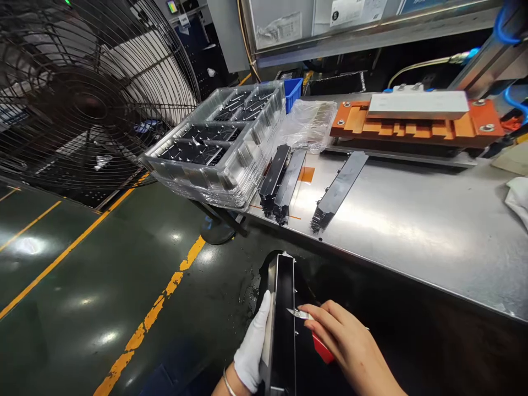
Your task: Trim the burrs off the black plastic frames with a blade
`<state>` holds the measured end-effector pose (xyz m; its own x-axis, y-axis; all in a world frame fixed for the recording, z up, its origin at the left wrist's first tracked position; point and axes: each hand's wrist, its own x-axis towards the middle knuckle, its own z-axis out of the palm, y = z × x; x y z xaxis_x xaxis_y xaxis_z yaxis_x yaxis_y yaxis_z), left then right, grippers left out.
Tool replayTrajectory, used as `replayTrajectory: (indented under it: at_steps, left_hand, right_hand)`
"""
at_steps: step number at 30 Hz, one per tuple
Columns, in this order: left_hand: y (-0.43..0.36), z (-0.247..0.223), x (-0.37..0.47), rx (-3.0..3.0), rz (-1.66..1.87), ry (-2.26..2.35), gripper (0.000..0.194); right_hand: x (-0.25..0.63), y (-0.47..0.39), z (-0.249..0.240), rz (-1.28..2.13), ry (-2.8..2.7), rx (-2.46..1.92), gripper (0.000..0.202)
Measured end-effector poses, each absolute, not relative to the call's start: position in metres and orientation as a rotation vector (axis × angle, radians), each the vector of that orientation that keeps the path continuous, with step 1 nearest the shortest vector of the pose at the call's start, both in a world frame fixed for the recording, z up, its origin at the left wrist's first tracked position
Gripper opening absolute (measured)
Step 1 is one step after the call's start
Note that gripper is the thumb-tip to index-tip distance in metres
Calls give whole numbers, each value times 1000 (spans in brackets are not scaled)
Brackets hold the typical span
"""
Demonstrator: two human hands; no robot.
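My left hand [253, 344], in a white glove, grips a long black plastic part [285, 319] by its left side, in front of the bench. The part stands lengthwise away from me, with small tabs along its right edge. My bare right hand [344, 341] is closed around a small knife with a red handle [323, 349]. Its short pointed blade [297, 314] is at the part's right edge; whether it touches I cannot tell. On the bench lie three similar long parts: a dark one [275, 173], a grey one beside it [291, 179], and another farther right [340, 190].
A metal bench [412, 220] runs across the right. Stacked clear plastic trays [243, 159] with black parts sit at its left end, by a plastic bag [309, 124] and a blue bin [293, 91]. An orange fixture [358, 124] stands behind; a large fan [88, 104] is at left.
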<state>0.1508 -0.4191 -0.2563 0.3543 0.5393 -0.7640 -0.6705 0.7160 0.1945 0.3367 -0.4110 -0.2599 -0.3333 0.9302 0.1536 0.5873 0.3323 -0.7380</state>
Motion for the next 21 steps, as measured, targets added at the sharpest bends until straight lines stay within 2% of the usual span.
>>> replayTrajectory:
  at_steps: [6,12,18,21]
  left_hand:
    - [-425,-268,151,-152,756,923,59]
    - [-423,-266,145,-130,704,918,58]
    - [-424,-264,143,-109,741,967,47]
    - [-426,-266,146,-134,741,922,53]
  right_hand:
    - [337,-419,-264,877,-2044,-1278,27]
    - [336,-413,-265,776,-2064,-1285,31]
    - [340,-409,-273,780,-2038,-1374,30]
    - [341,-412,-272,838,-2016,-1339,28]
